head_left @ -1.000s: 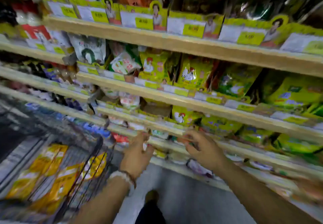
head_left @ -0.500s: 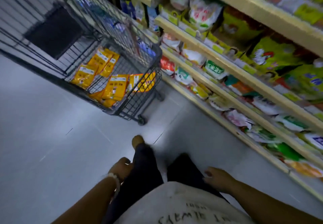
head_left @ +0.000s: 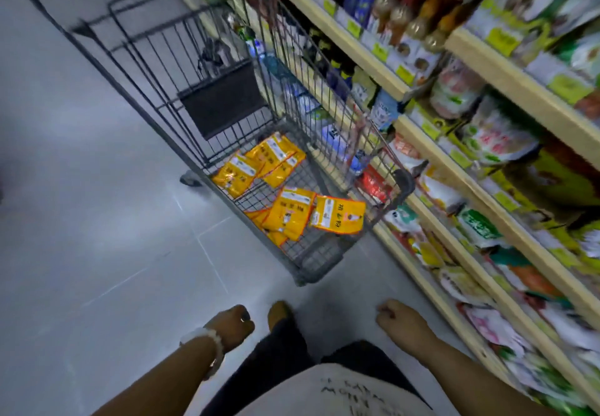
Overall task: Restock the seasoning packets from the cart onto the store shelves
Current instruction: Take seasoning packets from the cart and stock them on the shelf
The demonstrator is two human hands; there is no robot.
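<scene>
The left hand (head_left: pixel 231 326), with a pale beaded bracelet (head_left: pixel 207 349) at the wrist, hung low beside the dark trouser leg, its fingers loosely curled and holding nothing — likely free for the next pick. Ahead of it stood the grey wire shopping cart (head_left: pixel 246 117), its thin metal grid parked close along the shelving, probably so that each packet needed only a short carry. On the cart's mesh floor lay the flat, glossy yellow-orange seasoning packets (head_left: pixel 289 212), scattered in two loose clusters and overlapping at angles; they looked like soft, crinkly foil pouches that would flex when lifted. None was in hand, so the stock was all in the cart for now. Further right, the other hand (head_left: pixel 404 321) hung just as idle, fingers curled loosely inward and empty. Beyond it ran the pale wooden store shelves (head_left: pixel 493 208), their edges lined with yellow-green price tags (head_left: pixel 500 40) — bottles above, blurred pouches crowded below.
</scene>
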